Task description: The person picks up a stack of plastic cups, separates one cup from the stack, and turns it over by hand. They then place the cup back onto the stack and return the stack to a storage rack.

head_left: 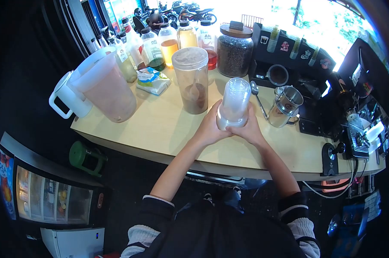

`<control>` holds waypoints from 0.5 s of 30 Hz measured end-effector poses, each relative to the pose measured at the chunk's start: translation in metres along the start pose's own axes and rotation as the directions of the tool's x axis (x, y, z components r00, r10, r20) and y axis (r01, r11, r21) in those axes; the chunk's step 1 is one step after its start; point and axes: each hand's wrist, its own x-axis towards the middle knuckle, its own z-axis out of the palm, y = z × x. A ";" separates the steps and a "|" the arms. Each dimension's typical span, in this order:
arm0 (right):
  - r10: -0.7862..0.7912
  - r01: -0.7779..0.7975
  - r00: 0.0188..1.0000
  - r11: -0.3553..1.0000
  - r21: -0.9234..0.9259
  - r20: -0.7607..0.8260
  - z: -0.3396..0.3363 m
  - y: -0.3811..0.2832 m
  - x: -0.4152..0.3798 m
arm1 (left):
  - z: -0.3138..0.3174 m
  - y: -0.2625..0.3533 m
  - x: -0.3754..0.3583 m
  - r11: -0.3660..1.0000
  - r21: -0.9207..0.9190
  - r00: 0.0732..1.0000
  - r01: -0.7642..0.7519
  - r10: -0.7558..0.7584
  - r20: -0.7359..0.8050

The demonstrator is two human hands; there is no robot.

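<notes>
Both of my hands are wrapped round a clear plastic jar (235, 101) over the front of the counter. Its narrower, ridged end points up and away from me, and a wider rim sits at the bottom. My left hand (212, 125) grips it from the left, my right hand (251, 129) from the right. Whether the jar holds anything cannot be made out. Just left of it stands a tall lidded canister (190, 81) with brown powder and a scoop inside. A metal spoon (259, 101) lies to the right, beside a glass mug with a metal cup (285, 107) on top.
On the counter's left are a pink-tinted pitcher (106, 90), a white jug (67, 96) and a foil packet (152, 81). Several syrup bottles (168, 45) and a wooden-lidded jar of dark beans (235, 51) line the back. An espresso machine (353, 124) stands right.
</notes>
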 end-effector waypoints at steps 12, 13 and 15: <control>-0.001 0.001 1.000 0.999 0.045 0.000 0.001 -0.012 -0.002 | 0.001 -0.004 0.000 1.000 -0.013 1.000 0.007 -0.007 0.020; -0.003 0.003 1.000 0.999 0.044 0.000 0.000 -0.011 -0.002 | 0.001 -0.002 0.000 0.999 -0.034 1.000 0.005 -0.004 0.021; -0.034 0.035 0.999 0.999 0.034 -0.015 -0.001 -0.008 -0.002 | 0.000 0.002 0.000 0.999 -0.055 1.000 0.000 0.002 0.021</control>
